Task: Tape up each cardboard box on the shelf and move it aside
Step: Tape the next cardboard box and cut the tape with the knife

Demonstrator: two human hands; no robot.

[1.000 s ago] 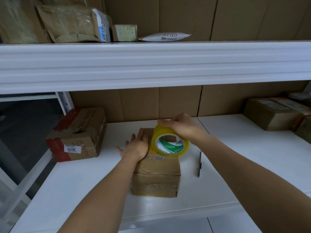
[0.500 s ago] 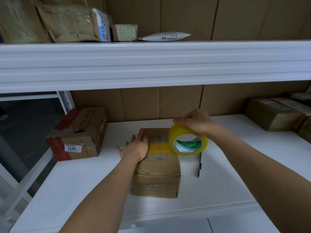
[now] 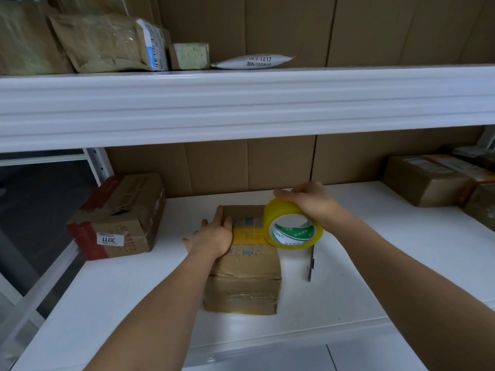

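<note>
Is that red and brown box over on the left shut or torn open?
Torn open. The red and brown box has a ragged dark hole in its top, with the cardboard around it bent up. What is inside cannot be told.

Bare forearms, bare hands (image 3: 214, 234), sleeveless.

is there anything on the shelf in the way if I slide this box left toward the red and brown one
Nothing visible lies between the box under your left hand and the red-and-brown box; only bare white shelf shows there.
</note>
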